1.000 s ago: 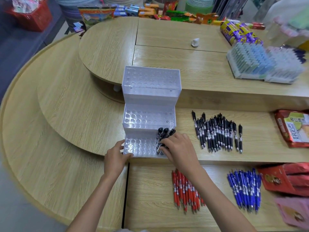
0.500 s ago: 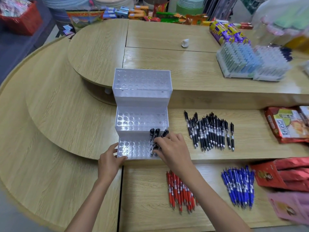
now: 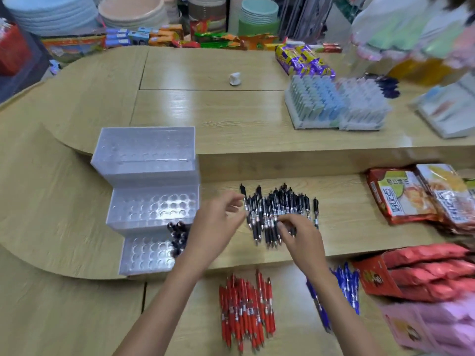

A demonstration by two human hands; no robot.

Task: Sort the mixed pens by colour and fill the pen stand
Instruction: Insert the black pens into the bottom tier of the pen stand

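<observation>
A clear three-tier pen stand (image 3: 151, 201) sits at the left of the middle wooden shelf. A few black pens (image 3: 178, 237) stand in the right end of its lowest tier. The loose black pens (image 3: 277, 209) lie in a pile to the stand's right. My left hand (image 3: 216, 227) hovers between stand and pile, fingers loosely curled and holding nothing. My right hand (image 3: 300, 235) has its fingertips down on the near part of the black pile; blur hides whether they pinch a pen. Red pens (image 3: 244, 309) and blue pens (image 3: 344, 286) lie on the lowest shelf.
Snack packets (image 3: 416, 194) lie on the right of the middle shelf, and red and pink packets (image 3: 424, 273) crowd the lower right. Trays of pale pens (image 3: 334, 104) and a small white object (image 3: 235, 78) rest on the top shelf. Plates and boxes line the back.
Both hands left the stand and moved right to the black pen pile. The black pens stayed in the lowest tier. The camera swung right.
</observation>
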